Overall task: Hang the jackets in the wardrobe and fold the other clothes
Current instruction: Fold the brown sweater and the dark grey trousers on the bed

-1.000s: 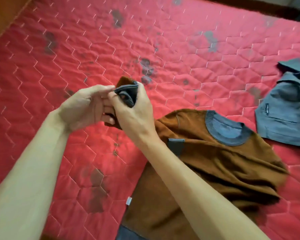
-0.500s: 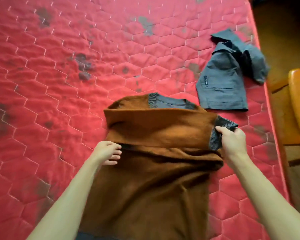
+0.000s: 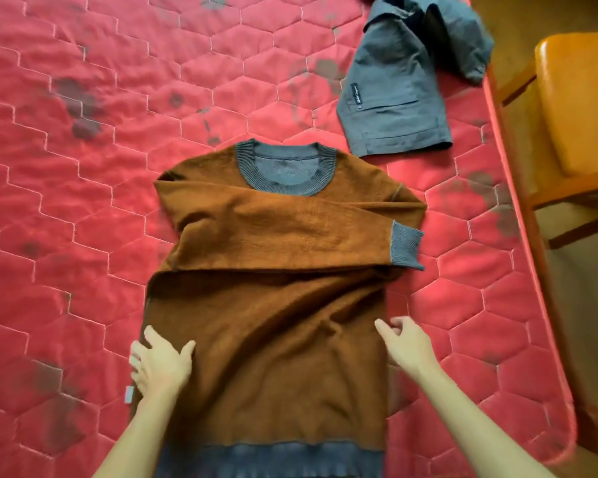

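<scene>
Head view, looking down on a bed. At the far left and across most of the frame lies the red quilted mattress [image 3: 83,201], stitched in a hexagon pattern and marked with dark grey stains at upper left, lower left and right of centre. A small grey tag [image 3: 129,395] shows at the sweater's left edge, just beside the left wrist. The left hand [image 3: 161,363], lower left of centre, lies flat and open with fingers spread, palm down on the left side of the brown sweater [image 3: 273,339]; it grips nothing. The sweater occupies the centre of the frame, spread front-up on the mattress with the grey ribbed collar [image 3: 285,167] toward the top and the grey hem band [image 3: 270,458] at the bottom edge; one sleeve is folded across the chest from left to right, its grey cuff [image 3: 405,248] reaching the right edge of the body. The body fabric below the sleeve is creased. The right hand [image 3: 406,345], lower right of centre, is loosely open with fingers curled at the sweater's right edge; whether it pinches fabric cannot be told. At upper right, well apart from the sweater, a grey jacket [image 3: 399,108] lies crumpled near the mattress edge. Beyond that edge, at far right, stands an orange wooden chair [image 3: 577,108] on a brown floor [image 3: 594,322].
</scene>
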{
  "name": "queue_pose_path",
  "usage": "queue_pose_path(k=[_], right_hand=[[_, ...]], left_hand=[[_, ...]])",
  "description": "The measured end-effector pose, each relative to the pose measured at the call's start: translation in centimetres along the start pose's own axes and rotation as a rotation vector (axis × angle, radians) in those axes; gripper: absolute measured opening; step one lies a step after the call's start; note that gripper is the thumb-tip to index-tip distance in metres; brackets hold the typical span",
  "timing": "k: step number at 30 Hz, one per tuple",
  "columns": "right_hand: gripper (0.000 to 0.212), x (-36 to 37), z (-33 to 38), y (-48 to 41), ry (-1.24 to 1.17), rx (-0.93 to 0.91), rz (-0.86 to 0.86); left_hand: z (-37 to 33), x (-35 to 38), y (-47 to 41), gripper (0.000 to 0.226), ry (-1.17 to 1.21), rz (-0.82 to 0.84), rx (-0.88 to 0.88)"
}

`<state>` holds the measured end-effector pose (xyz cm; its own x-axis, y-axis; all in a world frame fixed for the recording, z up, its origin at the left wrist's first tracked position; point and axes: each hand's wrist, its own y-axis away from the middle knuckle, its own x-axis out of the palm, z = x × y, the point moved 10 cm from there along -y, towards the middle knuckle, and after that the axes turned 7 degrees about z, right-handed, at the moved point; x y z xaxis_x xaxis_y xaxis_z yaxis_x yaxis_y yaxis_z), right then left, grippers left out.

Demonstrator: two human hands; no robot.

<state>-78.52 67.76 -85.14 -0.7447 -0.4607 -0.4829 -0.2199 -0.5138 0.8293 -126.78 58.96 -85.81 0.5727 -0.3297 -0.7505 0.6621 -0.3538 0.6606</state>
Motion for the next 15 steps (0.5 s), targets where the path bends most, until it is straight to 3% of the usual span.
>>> queue_pose_path(k=[4,8,12,15], right_hand=[[0.050,6.3,-5.3,3.6,0.059,0.052,0.109],[0.038,10.7,-9.2,6.0,0.047,0.112,0.235],[0.045,12.0,-12.1,7.0,0.091,0.090,0.215],[0.048,11.8,-13.2,7.7,0.114,0.014,0.224]], left_hand=[[3.9,0.2,0.3,0.092,-0.015,-0.007,-0.082],[7.1,0.8,-0.6,0.069,-0.067,0.105,-0.043],[10.8,3.4,-0.6,0.055,-0.058,0.309,0.041],[12.0,3.5,1.0,0.040,0.000,0.283,0.115]])
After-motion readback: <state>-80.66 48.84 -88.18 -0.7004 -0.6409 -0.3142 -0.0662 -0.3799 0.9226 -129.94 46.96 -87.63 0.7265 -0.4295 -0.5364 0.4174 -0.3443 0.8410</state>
